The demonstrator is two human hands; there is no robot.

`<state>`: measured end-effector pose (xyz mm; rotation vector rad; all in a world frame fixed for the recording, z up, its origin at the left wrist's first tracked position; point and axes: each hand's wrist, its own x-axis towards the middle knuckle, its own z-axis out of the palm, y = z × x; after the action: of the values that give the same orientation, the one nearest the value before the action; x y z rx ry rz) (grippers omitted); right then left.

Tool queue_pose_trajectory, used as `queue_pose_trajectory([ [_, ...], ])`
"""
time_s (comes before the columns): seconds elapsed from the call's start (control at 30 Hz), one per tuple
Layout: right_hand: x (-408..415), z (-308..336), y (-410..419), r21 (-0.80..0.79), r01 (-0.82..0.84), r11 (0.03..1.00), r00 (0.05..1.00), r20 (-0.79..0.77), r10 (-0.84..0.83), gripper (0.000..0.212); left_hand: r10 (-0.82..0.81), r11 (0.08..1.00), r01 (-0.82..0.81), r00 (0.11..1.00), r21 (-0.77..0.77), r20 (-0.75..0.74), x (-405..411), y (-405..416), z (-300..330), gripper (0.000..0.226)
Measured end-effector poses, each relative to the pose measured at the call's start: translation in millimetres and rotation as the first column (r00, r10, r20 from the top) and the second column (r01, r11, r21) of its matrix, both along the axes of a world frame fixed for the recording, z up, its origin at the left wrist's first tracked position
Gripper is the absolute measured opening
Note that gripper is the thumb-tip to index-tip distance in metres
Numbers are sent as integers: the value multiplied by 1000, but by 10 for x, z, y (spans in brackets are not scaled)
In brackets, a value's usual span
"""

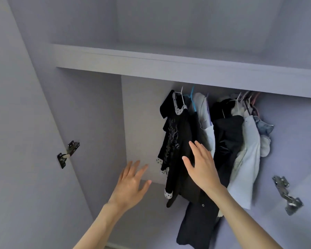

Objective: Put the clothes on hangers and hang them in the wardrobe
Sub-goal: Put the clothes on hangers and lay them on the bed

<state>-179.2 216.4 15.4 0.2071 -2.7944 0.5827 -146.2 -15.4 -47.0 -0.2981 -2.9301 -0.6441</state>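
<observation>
Several garments hang on hangers under the wardrobe's shelf, bunched to the right. Leftmost is a black top with white dotted collar and cuffs on a white hanger. Beside it hang a blue hanger, a pale garment, dark clothes, and light blue and white clothes. My right hand is spread flat in front of the black top, holding nothing; whether it touches the fabric is unclear. My left hand is open with fingers apart, left of the clothes, holding nothing.
The wardrobe's back wall is bare to the left of the clothes. Metal door hinges sit on the left side panel and the right side. An upper compartment lies above the shelf.
</observation>
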Motion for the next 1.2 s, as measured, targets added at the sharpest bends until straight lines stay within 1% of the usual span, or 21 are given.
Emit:
queue_pose_trajectory([
  [0.07, -168, 77, -20, -75, 29, 997, 1000, 3, -29, 59, -35, 999, 35, 999, 0, -28, -313, 11, 124, 87],
  [0.13, -346, 159, -57, -164, 60, 985, 998, 4, -61, 58, -73, 997, 73, 996, -6, -41, -551, 72, 203, 86],
  [0.2, -555, 230, -97, -208, 95, 973, 995, 11, -95, 58, -110, 994, 110, 992, -8, -57, -707, 147, 224, 85],
  [0.3, -902, 321, -152, -298, 155, 942, 987, 88, -134, 62, -139, 990, 141, 988, 15, -71, -849, 233, 189, 83],
  [0.37, -1120, 373, -196, -394, 196, 898, 977, 153, -146, 64, -137, 989, 140, 988, 42, -64, -897, 249, 156, 81],
  [0.4, -1221, 396, -220, -416, 221, 882, 971, 182, -158, 64, -130, 989, 133, 990, 60, -58, -914, 241, 143, 80],
  [0.43, -1312, 416, -243, -400, 252, 881, 961, 212, -179, 61, -119, 989, 123, 991, 76, -56, -931, 224, 133, 80],
  [0.53, -1502, 448, -293, -232, 332, 914, 923, 279, -264, 44, -71, 990, 77, 996, 115, -51, -988, 137, 147, 78],
  [0.6, -1573, 421, -308, -203, 339, 919, 927, 238, -289, 33, -39, 987, 46, 998, 154, -46, -1028, 64, 183, 78],
  [0.7, -1590, 368, -298, -233, 337, 912, 941, 99, -323, 30, 2, 986, 9, 998, 168, -70, -1086, -52, 221, 76],
  [0.8, -1536, 350, -261, -313, 294, 903, 952, 11, -306, 31, 36, 989, -16, 991, 147, -132, -1159, -141, 230, 70],
  [0.87, -1464, 324, -244, -337, 222, 915, 964, -69, -259, 27, 50, 990, -26, 984, 139, -170, -1199, -167, 256, 68],
  [0.93, -1358, 261, -244, -349, 144, 926, 974, -114, -194, 22, 61, 987, -35, 984, 154, -166, -1222, -188, 277, 69],
  [1.0, -1217, 147, -231, -355, 65, 932, 990, -96, -106, 23, 73, 980, -43, 986, 192, -148, -1226, -225, 296, 67],
  [1.07, -1054, 15, -181, -323, -3, 946, 998, -66, -20, 33, 103, 972, -68, 984, 224, -147, -1224, -289, 281, 58],
  [1.13, -908, -90, -94, -263, -61, 963, 997, -54, 48, 42, 135, 968, -86, 970, 236, -202, -1220, -387, 240, 56],
  [1.2, -817, -169, 18, -207, -109, 972, 993, -60, 98, 45, 152, 973, -97, 952, 210, -266, -1210, -507, 216, 55],
])
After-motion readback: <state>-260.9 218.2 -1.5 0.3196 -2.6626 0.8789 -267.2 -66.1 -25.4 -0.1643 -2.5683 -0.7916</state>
